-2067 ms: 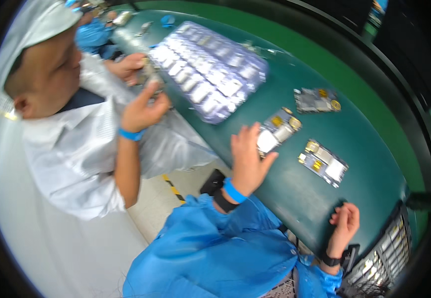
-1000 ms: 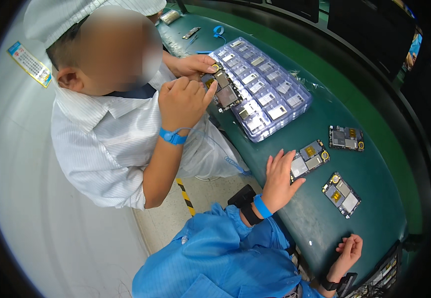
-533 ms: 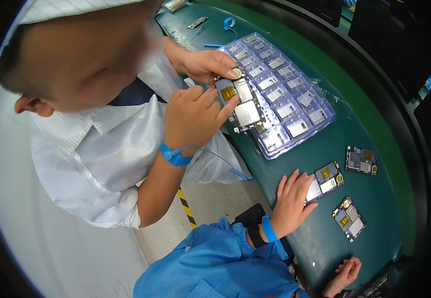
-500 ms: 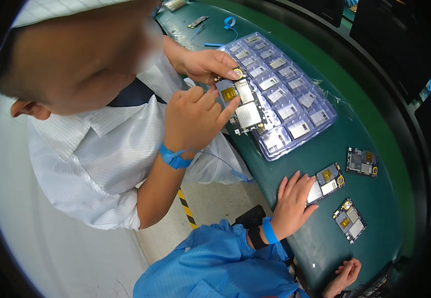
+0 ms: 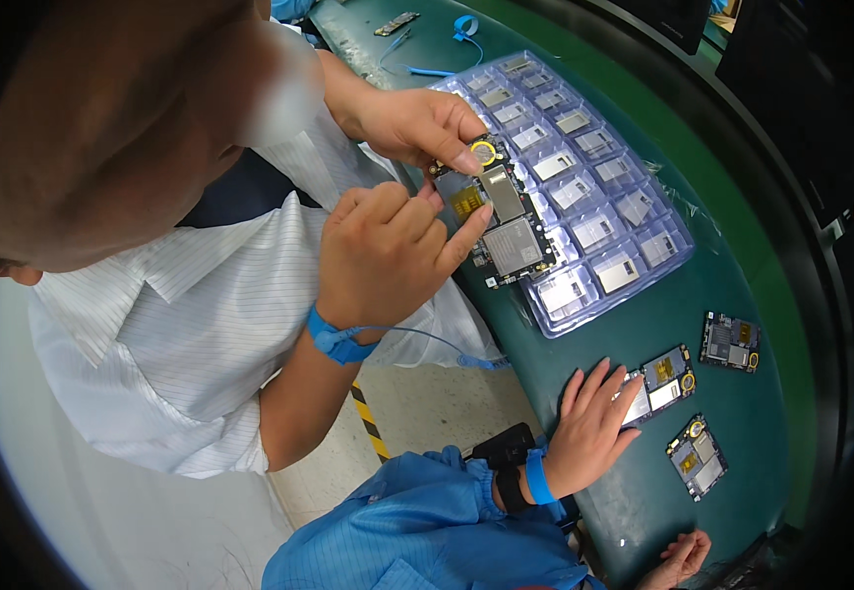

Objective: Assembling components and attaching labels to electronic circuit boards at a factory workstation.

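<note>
My left hand (image 5: 584,438), wearing a blue wrist strap, lies palm down with its fingers spread. Its fingertips rest on the silver shield end of a circuit board (image 5: 663,382) on the green table and partly cover it. At the lower right edge of the view, my right hand (image 5: 683,560) sits with fingers loosely curled and nothing visible in them. Two more circuit boards lie nearby: one (image 5: 730,342) beyond the board under my fingers, the other (image 5: 698,458) nearer to me. Across from me, a co-worker's hands (image 5: 388,241) hold another circuit board (image 5: 516,246), one index fingertip touching it.
A clear plastic tray (image 5: 685,258) with silver metal pieces in its pockets stands partly beneath the co-worker's board. A blue strap with a cord (image 5: 466,28) and a small board (image 5: 396,24) lie at the far end. Dark screens (image 5: 791,108) line the table's right side.
The whole view has shifted slightly. The co-worker's board is tilted differently, its shields now darker, and the co-worker's head is lower and further left. My left hand stays on its board.
</note>
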{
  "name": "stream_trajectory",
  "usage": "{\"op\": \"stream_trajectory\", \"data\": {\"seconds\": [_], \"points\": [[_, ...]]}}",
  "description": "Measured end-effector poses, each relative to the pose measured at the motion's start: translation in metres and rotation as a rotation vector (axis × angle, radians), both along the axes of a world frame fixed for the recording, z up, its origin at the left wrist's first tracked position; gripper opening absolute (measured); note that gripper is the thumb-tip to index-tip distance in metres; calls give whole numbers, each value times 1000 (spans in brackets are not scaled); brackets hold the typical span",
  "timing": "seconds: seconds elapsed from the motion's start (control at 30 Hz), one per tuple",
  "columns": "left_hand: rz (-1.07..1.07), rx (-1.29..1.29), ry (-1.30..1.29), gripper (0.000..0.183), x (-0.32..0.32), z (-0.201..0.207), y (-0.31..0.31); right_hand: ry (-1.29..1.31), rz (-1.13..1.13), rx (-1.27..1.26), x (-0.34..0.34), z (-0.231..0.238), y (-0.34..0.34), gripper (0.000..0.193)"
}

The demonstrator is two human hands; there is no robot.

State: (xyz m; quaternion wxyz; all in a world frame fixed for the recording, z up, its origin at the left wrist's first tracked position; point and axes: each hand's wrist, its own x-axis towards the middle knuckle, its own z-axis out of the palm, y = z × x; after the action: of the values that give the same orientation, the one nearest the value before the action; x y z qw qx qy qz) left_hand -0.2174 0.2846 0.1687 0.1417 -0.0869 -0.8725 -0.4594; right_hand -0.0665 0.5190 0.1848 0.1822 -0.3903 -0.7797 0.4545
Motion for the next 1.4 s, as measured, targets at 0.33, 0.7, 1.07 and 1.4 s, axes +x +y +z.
{"op": "stream_trajectory", "data": {"seconds": [0.33, 0.7, 1.07, 1.4], "points": [[1, -1, 4, 67, 0, -1, 1, 42, -3, -15, -2, -2, -1, 20], [3, -6, 3, 68, 1, -2, 1, 40, -1, -6, 1, -5, 3, 20], [2, -14, 5, 66, -1, 0, 0, 11, 16, -45, 1, -2, 2, 17], [8, -25, 11, 65, 0, -1, 1, 36, 59, -70, 1, -3, 4, 14]]}}
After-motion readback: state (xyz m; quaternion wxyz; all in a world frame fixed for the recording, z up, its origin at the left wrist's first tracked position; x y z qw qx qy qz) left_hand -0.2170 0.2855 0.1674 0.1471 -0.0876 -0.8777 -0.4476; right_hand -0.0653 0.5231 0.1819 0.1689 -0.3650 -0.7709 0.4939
